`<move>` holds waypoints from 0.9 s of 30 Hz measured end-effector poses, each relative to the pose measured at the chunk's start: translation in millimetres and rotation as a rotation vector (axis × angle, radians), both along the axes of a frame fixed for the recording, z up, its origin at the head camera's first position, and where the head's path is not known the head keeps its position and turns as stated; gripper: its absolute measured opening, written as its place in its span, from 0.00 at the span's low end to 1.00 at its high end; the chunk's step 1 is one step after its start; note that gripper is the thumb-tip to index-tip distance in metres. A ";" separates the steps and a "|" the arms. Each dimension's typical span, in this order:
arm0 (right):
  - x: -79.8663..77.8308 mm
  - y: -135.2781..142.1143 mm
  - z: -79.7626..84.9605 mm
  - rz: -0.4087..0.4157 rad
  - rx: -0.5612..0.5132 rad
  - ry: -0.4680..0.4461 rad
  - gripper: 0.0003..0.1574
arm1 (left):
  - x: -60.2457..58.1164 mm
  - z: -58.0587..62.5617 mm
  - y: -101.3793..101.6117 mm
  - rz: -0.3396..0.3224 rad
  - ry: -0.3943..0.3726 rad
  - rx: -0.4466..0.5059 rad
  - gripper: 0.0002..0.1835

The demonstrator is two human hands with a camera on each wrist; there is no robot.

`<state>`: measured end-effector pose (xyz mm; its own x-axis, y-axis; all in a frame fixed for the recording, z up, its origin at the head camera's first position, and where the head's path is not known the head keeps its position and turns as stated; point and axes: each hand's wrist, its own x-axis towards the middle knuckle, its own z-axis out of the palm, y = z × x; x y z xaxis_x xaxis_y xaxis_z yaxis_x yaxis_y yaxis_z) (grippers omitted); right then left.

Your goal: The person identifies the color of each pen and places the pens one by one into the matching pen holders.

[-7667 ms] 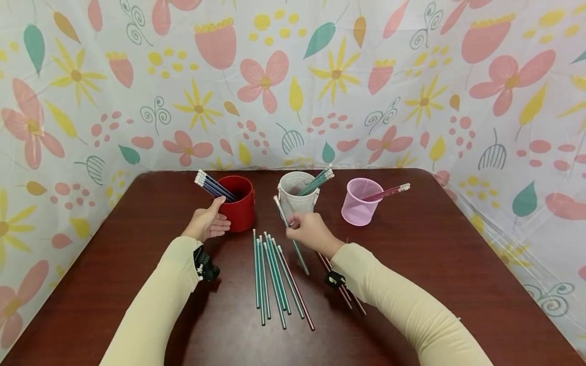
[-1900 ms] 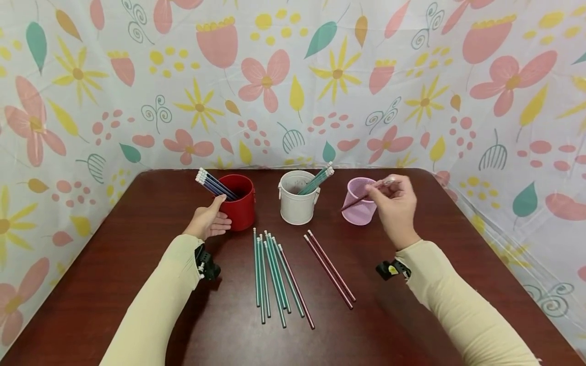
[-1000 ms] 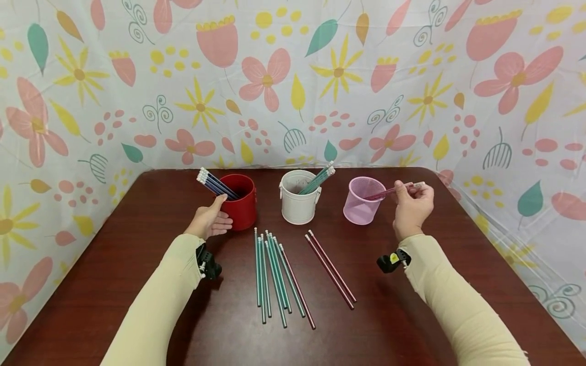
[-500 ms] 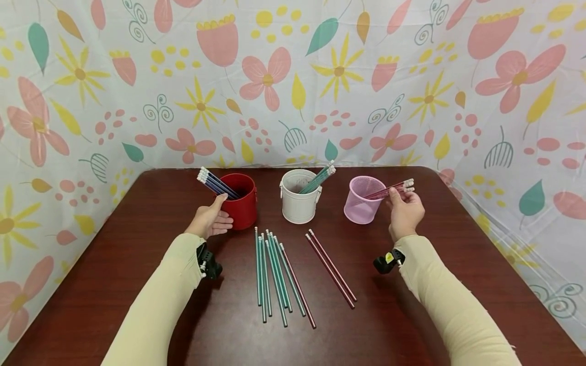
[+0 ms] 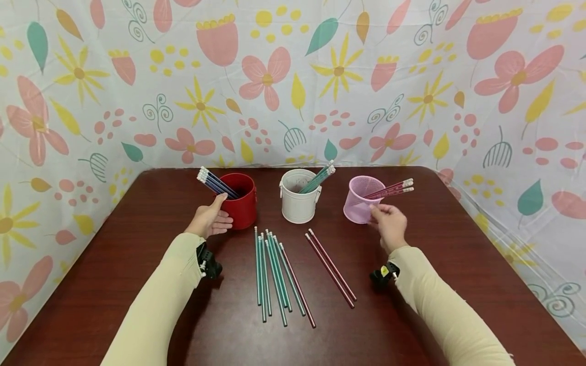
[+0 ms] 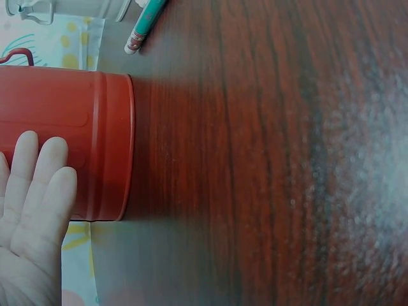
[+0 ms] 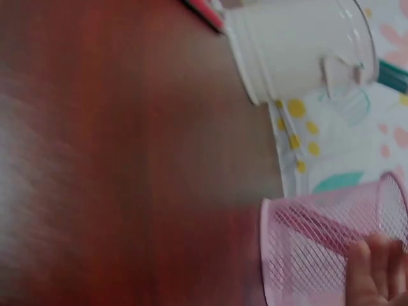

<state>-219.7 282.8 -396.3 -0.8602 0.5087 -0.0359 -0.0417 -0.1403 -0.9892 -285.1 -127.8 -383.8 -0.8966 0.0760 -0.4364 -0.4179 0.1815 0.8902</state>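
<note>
My left hand (image 5: 209, 219) rests against the side of the red bucket (image 5: 243, 209), fingers straight along its wall in the left wrist view. Dark blue pencils (image 5: 214, 182) lean out of that bucket. Holding nothing, my right hand (image 5: 390, 224) is at the front right of the pink mesh cup (image 5: 355, 207), its fingertips by the cup's side. Several dark red pencils (image 5: 394, 189) lean out of the cup to the right. On the table, two dark red pencils (image 5: 330, 269) lie side by side, left of my right wrist.
Between the red bucket and the pink cup stands a white bucket (image 5: 296, 207) with green pencils (image 5: 322, 178) in it. Several green pencils (image 5: 270, 279) and a single dark red pencil (image 5: 299, 292) lie fanned on the brown table (image 5: 220, 325). A flowered cloth (image 5: 293, 101) hangs behind.
My right hand has put the dark red pencil from the table into the pink cup, let go, and moved down and left. The left hand has stayed at the red bucket.
</note>
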 end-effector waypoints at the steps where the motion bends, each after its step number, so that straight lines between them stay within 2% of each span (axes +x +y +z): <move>1: 1.9 -2.2 -1.7 0.094 0.059 -0.058 0.04 | -0.1 0.0 -0.1 0.002 -0.001 0.000 0.43; 3: 5.2 -7.4 -4.4 0.319 0.214 -0.180 0.08 | -0.4 -0.3 -0.5 0.007 -0.006 -0.003 0.43; 6: 10.1 -19.8 -5.3 0.636 0.525 -0.319 0.15 | -0.8 -1.1 -1.1 0.011 -0.009 -0.002 0.43; 7: 11.5 -25.2 -4.8 0.710 0.638 -0.345 0.14 | -0.8 -1.4 -1.4 0.010 -0.009 -0.003 0.43; 9: 14.3 -37.1 -2.6 0.799 0.859 -0.375 0.11 | -0.8 -2.0 -1.9 0.010 -0.007 -0.002 0.43; 12: 18.3 -53.6 2.3 0.827 1.115 -0.379 0.08 | -0.5 -2.5 -2.4 0.012 -0.001 0.000 0.43; 15: 22.1 -65.3 5.5 0.829 1.269 -0.370 0.09 | -0.1 -2.2 -2.7 0.013 0.001 0.003 0.43; 19: 24.6 -74.4 4.9 0.830 1.358 -0.406 0.12 | 0.5 -1.0 -2.0 0.008 -0.003 0.000 0.43; 23: 25.6 -76.7 1.6 0.839 1.374 -0.454 0.15 | 0.6 -0.2 0.3 0.002 -0.002 0.000 0.43; 27: 27.7 -77.7 0.8 0.841 1.390 -0.463 0.16 | 0.1 -0.5 1.5 0.010 -0.004 -0.002 0.43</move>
<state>-191.9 205.0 -395.6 -0.9359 -0.1910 -0.2959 -0.1060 0.9540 -0.2805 -285.0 -126.3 -384.4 -0.8955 0.0664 -0.4401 -0.4232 0.1790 0.8882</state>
